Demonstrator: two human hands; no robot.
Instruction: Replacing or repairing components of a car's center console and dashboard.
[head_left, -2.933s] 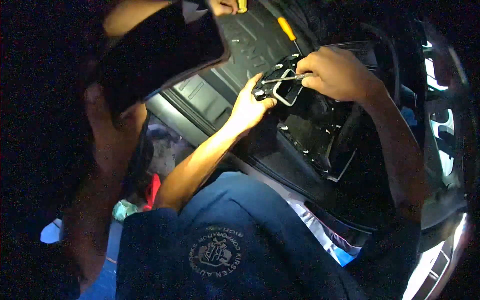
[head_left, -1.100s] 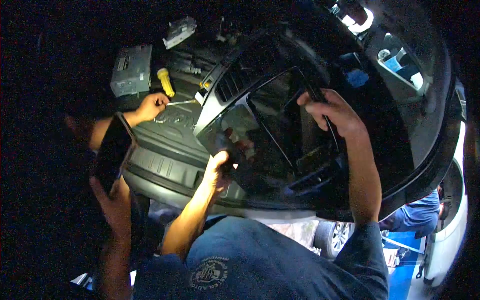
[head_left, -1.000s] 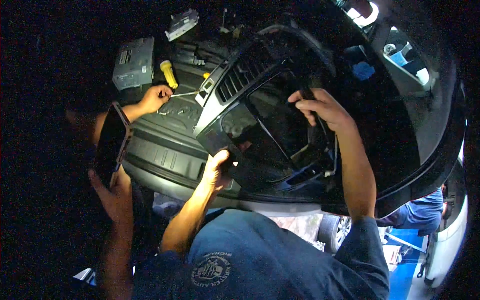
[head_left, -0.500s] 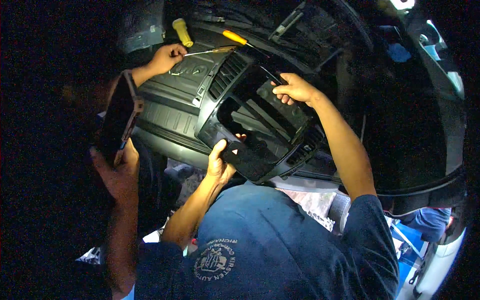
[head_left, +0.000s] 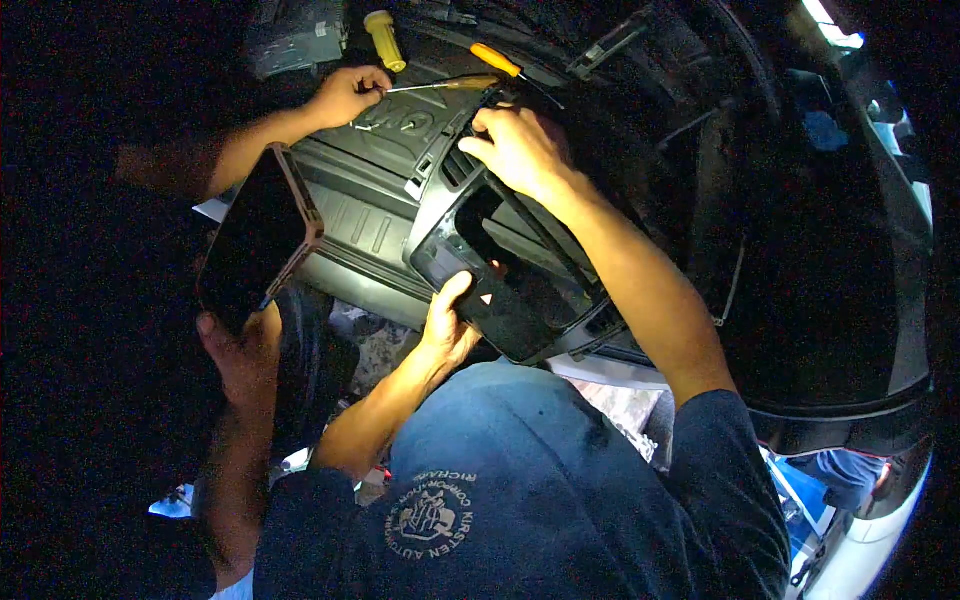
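Note:
My left hand (head_left: 452, 330) is closed around the lower left edge of a dashboard center bezel (head_left: 430, 232), its thumb resting on the black panel beside a hazard-button triangle (head_left: 487, 298). Up at the bezel's top, my right hand (head_left: 518, 148) reaches over the air vent (head_left: 454, 168). Its fingers curl down past the vent and are partly hidden; whatever they hold cannot be made out. A large dark opening lies in the bezel between my hands.
At left, another person's hand (head_left: 240, 355) holds a dark phone or tablet (head_left: 255, 235); that person's other hand (head_left: 350, 97) holds a thin metal rod. A yellow flashlight (head_left: 384, 42) and an orange-handled screwdriver (head_left: 496, 60) lie on the dashboard (head_left: 370, 225).
My right hand has moved left and up from the opening to the vent; the slim dark tool it held is now out of sight. The view has shifted slightly.

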